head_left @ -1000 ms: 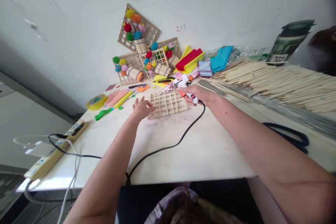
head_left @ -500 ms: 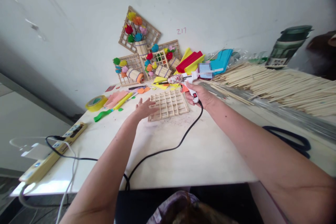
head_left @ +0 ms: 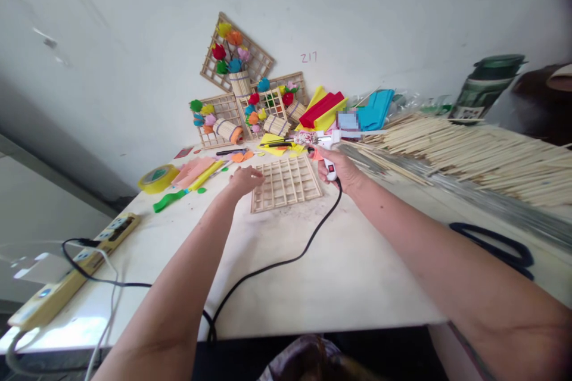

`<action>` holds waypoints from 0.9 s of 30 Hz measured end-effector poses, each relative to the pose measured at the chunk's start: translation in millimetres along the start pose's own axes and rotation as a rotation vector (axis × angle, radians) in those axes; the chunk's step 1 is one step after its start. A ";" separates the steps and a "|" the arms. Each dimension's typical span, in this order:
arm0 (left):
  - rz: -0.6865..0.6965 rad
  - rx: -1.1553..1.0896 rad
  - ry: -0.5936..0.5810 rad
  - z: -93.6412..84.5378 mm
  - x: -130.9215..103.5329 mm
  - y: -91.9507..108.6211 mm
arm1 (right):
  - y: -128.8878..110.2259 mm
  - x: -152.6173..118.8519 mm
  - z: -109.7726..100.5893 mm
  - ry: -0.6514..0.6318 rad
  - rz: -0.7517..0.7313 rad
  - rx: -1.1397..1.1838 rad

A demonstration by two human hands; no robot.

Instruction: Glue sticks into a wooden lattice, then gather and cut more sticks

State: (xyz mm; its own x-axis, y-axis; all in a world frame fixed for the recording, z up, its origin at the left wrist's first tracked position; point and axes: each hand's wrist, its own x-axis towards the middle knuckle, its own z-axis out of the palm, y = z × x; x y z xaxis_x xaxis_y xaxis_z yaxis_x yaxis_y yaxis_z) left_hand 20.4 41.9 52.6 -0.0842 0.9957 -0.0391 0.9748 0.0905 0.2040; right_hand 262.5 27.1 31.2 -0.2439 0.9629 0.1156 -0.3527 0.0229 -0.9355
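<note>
My right hand [head_left: 342, 168] is wrapped round the handle of a white hot glue gun [head_left: 329, 155] with a red switch. The gun's nozzle end points left, above the far side of a flat lattice of thin wooden sticks [head_left: 289, 181]. That lattice lies on the table between my hands. At its left edge is my left hand [head_left: 245, 181], fingers loosely bent and a little apart; whether they touch the sticks is hard to see. A black cord [head_left: 290, 261] runs from the gun's handle across the table towards me.
Stick lattices with paper flowers [head_left: 236, 50] lean on the wall. Many loose sticks [head_left: 465, 152] and dark scissor handles [head_left: 491, 244] lie right, with a green bottle [head_left: 487, 86] behind. Yellow tape [head_left: 157, 178] and a power strip [head_left: 75, 274] are left.
The left hand's fingers have drawn closer together beside the lattice. The glue gun has shifted slightly to the right and down, still in my right hand. The view has moved a little.
</note>
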 end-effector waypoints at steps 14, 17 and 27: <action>-0.037 -0.121 0.095 7.9 24.1 12.9 | -9.2 43.0 15.7 0.097 0.022 -0.332; -0.042 -0.139 0.101 6.6 26.4 9.6 | -12.7 50.5 17.3 0.106 0.026 -0.361; 0.027 -0.210 0.105 12.3 30.9 21.9 | -15.6 51.7 4.2 -0.019 0.146 -0.692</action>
State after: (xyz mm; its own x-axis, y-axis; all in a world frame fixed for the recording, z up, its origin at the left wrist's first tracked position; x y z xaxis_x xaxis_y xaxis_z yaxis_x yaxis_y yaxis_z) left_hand 41.7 74.4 43.8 -0.0901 0.9935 0.0690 0.9134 0.0548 0.4034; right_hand 251.6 75.4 53.1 -0.2629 0.9644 -0.0273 0.3384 0.0657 -0.9387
